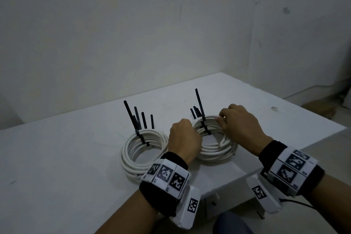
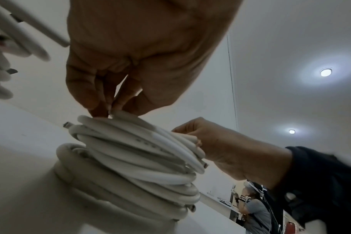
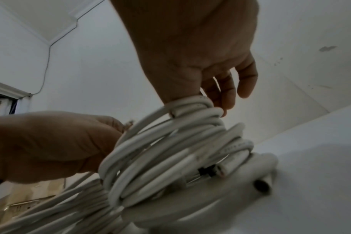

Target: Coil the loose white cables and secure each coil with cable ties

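Two white cable coils lie on the white table [image 1: 66, 157]. The left coil [image 1: 141, 155] carries several black cable ties [image 1: 139, 119] that stick upward. The right coil [image 1: 215, 148] also has black ties [image 1: 199, 112] standing at its far rim. My left hand [image 1: 185, 135] grips the right coil's left rim with curled fingers. In the left wrist view its fingertips [image 2: 102, 109] pinch the top turns of the coil [image 2: 134, 158]. My right hand [image 1: 224, 118] pinches the far right rim; its thumb and fingers [image 3: 226, 101] close on the top turns of the coil [image 3: 160, 158].
The table's front edge [image 1: 247, 173] runs just below the right coil, with a drop beyond. Plain walls stand behind and to the right. In the left wrist view another person [image 2: 254, 205] stands far off in the room.
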A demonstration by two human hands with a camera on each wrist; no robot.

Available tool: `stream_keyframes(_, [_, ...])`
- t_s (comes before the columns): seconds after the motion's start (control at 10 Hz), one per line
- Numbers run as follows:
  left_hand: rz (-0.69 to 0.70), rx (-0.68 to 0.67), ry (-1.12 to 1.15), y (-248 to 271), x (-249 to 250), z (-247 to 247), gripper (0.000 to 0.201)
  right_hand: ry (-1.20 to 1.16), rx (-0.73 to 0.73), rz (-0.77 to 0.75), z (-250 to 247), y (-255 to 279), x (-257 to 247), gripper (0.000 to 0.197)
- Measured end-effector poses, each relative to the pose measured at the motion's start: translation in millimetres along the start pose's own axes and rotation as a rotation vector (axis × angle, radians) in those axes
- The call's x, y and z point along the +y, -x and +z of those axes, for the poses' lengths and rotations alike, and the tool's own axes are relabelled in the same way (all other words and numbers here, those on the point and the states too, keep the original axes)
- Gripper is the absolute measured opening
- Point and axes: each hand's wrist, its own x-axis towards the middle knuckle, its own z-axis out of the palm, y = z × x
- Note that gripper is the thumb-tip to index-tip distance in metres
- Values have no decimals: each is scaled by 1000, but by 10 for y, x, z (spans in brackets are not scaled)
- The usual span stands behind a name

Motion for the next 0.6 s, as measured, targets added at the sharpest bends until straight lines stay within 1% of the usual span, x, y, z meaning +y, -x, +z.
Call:
stream_keyframes(0.1, [4, -20, -29, 41, 9, -16, 32, -49, 2, 16, -4, 17, -3, 40])
stream_keyframes(0.2, [52, -33, -54, 99, -9, -2, 12, -109, -6, 50, -24, 53, -23, 42])
stream_keyframes(0.3, [91, -30, -68, 168, -20, 10, 12, -99, -17, 63, -33, 72, -30, 42])
stream_keyframes(0.4, [63, -35, -67, 217, -18, -34, 14, -133, -22, 84, -69, 71, -25, 43])
stream_keyframes(0.5, [86, -4, -50, 218, -29, -137, 13, -144, -5, 85, -117, 55, -30, 43])
stream_keyframes(0.6, [70, 65, 10, 224, -84, -282, 40, -183, 69, 64, -173, 44, -76, 44])
